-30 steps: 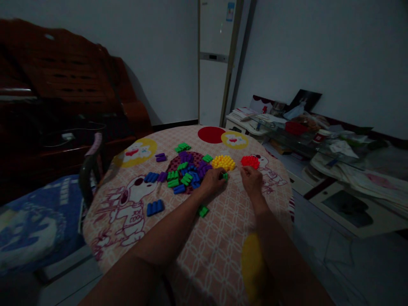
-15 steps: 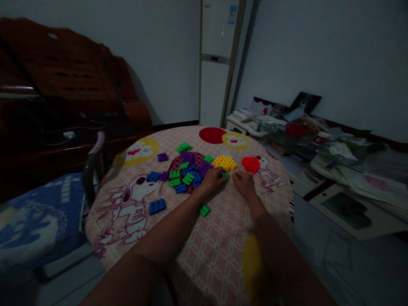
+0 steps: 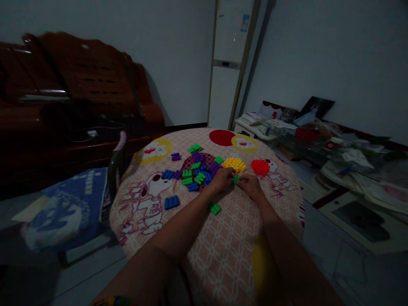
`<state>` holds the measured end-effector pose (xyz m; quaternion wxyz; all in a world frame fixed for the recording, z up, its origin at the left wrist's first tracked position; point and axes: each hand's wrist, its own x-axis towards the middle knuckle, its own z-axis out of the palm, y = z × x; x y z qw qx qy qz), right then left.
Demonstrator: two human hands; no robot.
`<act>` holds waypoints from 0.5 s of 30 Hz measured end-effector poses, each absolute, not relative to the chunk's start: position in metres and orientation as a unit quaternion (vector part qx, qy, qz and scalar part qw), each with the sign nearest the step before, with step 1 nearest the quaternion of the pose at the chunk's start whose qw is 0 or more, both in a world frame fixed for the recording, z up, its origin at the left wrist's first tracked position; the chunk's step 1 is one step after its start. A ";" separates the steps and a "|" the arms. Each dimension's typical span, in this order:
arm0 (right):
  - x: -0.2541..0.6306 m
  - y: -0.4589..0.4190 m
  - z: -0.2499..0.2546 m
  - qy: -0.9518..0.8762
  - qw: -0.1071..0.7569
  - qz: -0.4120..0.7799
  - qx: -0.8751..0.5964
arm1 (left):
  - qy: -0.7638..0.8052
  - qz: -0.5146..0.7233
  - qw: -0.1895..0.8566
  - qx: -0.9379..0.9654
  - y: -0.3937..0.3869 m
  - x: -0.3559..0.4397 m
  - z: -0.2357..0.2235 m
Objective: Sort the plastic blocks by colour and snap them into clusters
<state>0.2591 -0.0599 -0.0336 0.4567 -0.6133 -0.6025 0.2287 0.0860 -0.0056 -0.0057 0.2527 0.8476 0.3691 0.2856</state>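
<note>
My left hand [image 3: 222, 180] and my right hand [image 3: 250, 186] meet over a round table [image 3: 204, 238] with a cartoon-dog cloth. Both pinch a small green block [image 3: 236, 179] between them. Just beyond the hands lie a yellow block cluster [image 3: 234, 164] and a red block cluster [image 3: 260, 166]. A heap of green, blue and purple blocks [image 3: 197, 172] sits left of my left hand. A lone green block [image 3: 214, 208] lies beside my left forearm. A blue block [image 3: 171, 202] lies farther left.
A dark wooden sofa [image 3: 79, 102] stands at the left, with a blue cushioned chair [image 3: 66, 208] near the table. A tall white appliance [image 3: 228, 63] fills the corner. A low glass table [image 3: 318, 144] piled with papers and clutter runs along the right wall.
My right hand has moved left from the red cluster to meet my left hand at the green block. The camera has shifted, so the scene sits farther right.
</note>
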 end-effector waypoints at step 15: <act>0.373 -0.098 -0.042 -0.337 0.471 -0.039 -0.814 | 0.671 0.318 0.117 0.659 0.065 -0.057 0.023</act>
